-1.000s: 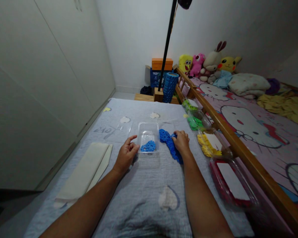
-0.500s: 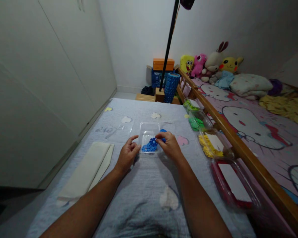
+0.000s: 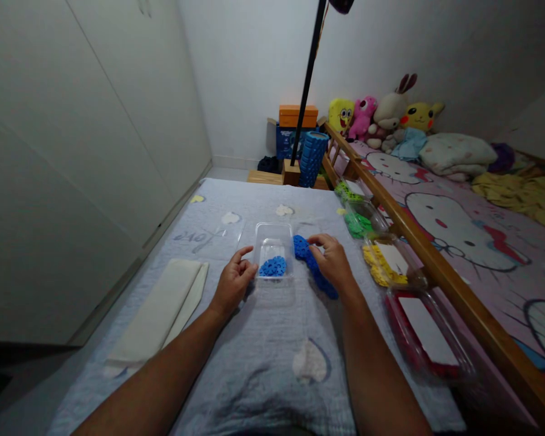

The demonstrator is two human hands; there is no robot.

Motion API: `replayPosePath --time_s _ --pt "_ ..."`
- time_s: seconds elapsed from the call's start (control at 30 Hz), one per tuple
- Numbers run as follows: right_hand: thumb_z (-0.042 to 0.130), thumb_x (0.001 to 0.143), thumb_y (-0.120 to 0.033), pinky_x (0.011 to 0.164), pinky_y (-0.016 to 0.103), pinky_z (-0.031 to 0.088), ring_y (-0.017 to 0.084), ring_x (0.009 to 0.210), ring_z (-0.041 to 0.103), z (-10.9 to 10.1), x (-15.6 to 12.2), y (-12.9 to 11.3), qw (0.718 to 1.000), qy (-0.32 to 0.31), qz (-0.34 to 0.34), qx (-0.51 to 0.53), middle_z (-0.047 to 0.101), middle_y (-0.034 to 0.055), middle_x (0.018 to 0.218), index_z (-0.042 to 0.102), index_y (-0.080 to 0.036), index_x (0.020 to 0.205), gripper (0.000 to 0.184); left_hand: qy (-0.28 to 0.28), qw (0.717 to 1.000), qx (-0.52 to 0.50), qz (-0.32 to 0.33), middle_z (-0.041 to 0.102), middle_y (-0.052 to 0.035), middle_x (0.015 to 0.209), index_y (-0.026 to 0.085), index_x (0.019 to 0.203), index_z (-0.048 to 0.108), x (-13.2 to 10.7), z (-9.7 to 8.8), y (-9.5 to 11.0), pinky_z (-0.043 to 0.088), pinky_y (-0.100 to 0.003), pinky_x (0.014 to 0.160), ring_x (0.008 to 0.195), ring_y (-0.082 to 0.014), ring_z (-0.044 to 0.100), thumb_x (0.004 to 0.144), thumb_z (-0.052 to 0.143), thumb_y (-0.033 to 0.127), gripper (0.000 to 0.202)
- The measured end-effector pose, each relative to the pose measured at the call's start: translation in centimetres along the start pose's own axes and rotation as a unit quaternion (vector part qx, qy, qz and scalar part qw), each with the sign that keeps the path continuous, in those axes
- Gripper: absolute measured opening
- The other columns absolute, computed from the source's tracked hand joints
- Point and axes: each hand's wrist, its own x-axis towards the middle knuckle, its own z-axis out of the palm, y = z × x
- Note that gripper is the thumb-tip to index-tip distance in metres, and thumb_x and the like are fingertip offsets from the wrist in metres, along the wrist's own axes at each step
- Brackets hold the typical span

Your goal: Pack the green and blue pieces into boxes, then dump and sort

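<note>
A clear plastic box [image 3: 274, 231] stands in the middle of the cloth, with several blue notched plastic discs [image 3: 273, 266] at its near end. My left hand [image 3: 233, 277] rests at the box's left wall, fingers loosely bent and apart, fingertips touching the wall. To the right of the box lies a long heap of blue notched discs [image 3: 322, 281]. My right hand [image 3: 330, 259] is over the upper part of this heap, thumb and forefinger pinched at a disc there. The fingers partly cover that disc.
Along the bed rail [image 3: 393, 215] stand clear boxes of light green [image 3: 349, 191], green [image 3: 358, 226], yellow [image 3: 378, 265] and red pieces [image 3: 406, 339]. A folded cream cloth [image 3: 157, 309] lies at the left. A dark pole [image 3: 306, 91] rises beyond the table.
My right hand has moved right, from the box to the heap beside it. The disc it held now lies with the others in the box. My left hand has stayed put.
</note>
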Motion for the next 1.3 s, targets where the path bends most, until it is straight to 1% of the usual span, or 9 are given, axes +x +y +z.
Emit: replayPosePath --time_s 0.07,0.17,0.23,0.33,0.6,0.9,1.03,1.17,1.3 --pt "0.06 0.084 -0.021 0.083 0.033 0.046 0.019 0.085 0.062 -1.9 -0.5 1.6 0.996 -0.055 0.069 -0.024 0.069 0.0067 0.098 0.068 -0.018 0.1 0.018 -0.002 1.0 -0.001 0.003 0.038 0.0093 0.062 0.017 0.134 0.051 0.0 0.0 0.0 0.029 -0.02 0.052 0.053 -0.0088 0.036 0.084 0.064 0.041 0.057" --pt "0.074 0.073 -0.024 0.083 0.031 0.047 0.021 0.093 0.063 -3.7 -2.6 3.3 0.979 -0.132 0.128 -0.087 0.066 0.0085 0.105 0.064 -0.017 0.114 0.043 -0.002 1.0 0.001 0.006 0.039 0.0091 0.062 0.017 0.135 0.051 0.1 0.0 -0.1 0.03 -0.02 0.052 0.053 -0.0088 0.036 0.085 0.063 0.041 0.056" --pt "0.081 0.065 -0.026 0.085 0.031 0.047 0.024 0.099 0.063 -4.0 -4.3 3.8 0.965 -0.171 0.158 -0.123 0.063 0.0102 0.11 0.06 -0.017 0.119 0.057 -0.003 1.0 0.004 0.009 0.038 0.0092 0.062 0.017 0.134 0.051 0.1 0.0 -0.1 0.029 -0.019 0.052 0.053 -0.0087 0.036 0.085 0.063 0.041 0.056" --pt "0.082 0.063 -0.025 0.081 0.03 0.047 0.024 0.097 0.063 -3.6 -6.1 3.9 0.951 -0.195 0.186 -0.152 0.06 0.0114 0.113 0.059 -0.017 0.115 0.057 -0.003 1.0 0.004 0.008 0.036 0.0097 0.061 0.017 0.133 0.052 0.1 0.0 -0.2 0.028 -0.019 0.05 0.052 -0.0086 0.034 0.085 0.064 0.041 0.055" --pt "0.076 0.068 -0.016 0.074 0.026 0.042 0.02 0.09 0.061 -1.3 -4.5 3.5 0.964 -0.16 0.153 -0.15 0.064 0.0076 0.098 0.059 -0.017 0.098 0.034 -0.001 1.0 0.0 0.01 0.038 0.0093 0.062 0.017 0.134 0.052 0.1 0.0 -0.3 0.029 -0.02 0.051 0.052 -0.0084 0.036 0.085 0.064 0.04 0.056" --pt "0.074 0.067 -0.027 0.074 0.028 0.043 0.019 0.081 0.06 2.5 -0.7 3.8 0.989 -0.008 0.114 -0.091 0.065 0.0017 0.087 0.056 -0.021 0.1 0.038 0.0 1.0 -0.01 -0.001 0.037 0.0096 0.063 0.018 0.135 0.052 -0.1 0.2 0.1 0.028 -0.02 0.05 0.052 -0.0085 0.035 0.083 0.065 0.04 0.058" --pt "0.07 0.067 -0.035 0.061 0.027 0.043 0.017 0.066 0.058 2.7 -1.0 4.5 0.99 0.026 0.138 -0.006 0.062 -0.0021 0.077 0.054 -0.022 0.094 0.034 0.0 1.0 -0.015 -0.005 0.037 0.0096 0.062 0.017 0.134 0.052 -0.1 0.1 0.2 0.028 -0.019 0.051 0.052 -0.0085 0.035 0.083 0.065 0.04 0.058" --pt "0.061 0.072 -0.036 0.05 0.025 0.04 0.015 0.05 0.052 2.2 -1.6 5.7 0.98 -0.012 0.17 0.105 0.056 -0.0051 0.06 0.054 -0.023 0.081 0.018 0.001 1.0 -0.017 0.0 0.038 0.0094 0.062 0.018 0.134 0.053 0.0 0.1 0.0 0.028 -0.019 0.051 0.052 -0.0083 0.035 0.083 0.066 0.041 0.057" --pt "0.062 0.072 -0.039 0.059 0.028 0.045 0.016 0.059 0.056 1.6 -1.3 6.1 0.98 0.008 0.139 0.139 0.061 -0.0008 0.065 0.063 -0.02 0.077 0.019 0.004 1.0 -0.019 -0.005 0.038 0.0096 0.061 0.018 0.134 0.052 0.0 0.1 0.1 0.027 -0.019 0.05 0.051 -0.0081 0.034 0.083 0.066 0.041 0.057"
